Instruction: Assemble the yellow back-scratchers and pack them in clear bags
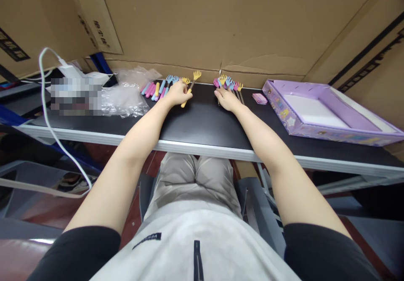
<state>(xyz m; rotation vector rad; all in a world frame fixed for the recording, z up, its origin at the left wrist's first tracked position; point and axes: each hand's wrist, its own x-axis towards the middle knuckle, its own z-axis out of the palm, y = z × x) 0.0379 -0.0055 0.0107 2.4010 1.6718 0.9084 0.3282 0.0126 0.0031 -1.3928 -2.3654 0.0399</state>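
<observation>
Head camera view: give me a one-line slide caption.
Left hand grips a yellow hand-shaped scratcher; right hand rests on a colourful bunch near a purple box.

A black table (202,125) carries hand-tipped sticks (227,81) at twelve o'clock. Clear plastic bags (126,98) lie at ten, a purple box (331,133) at two.

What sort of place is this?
Probably a packing bench in a stockroom: big cardboard cartons stand behind the black table, coloured hand-shaped sticks lie in batches by the left hand, which holds a yellow stick, and under the right hand, and an open purple box sits at the right.
</observation>
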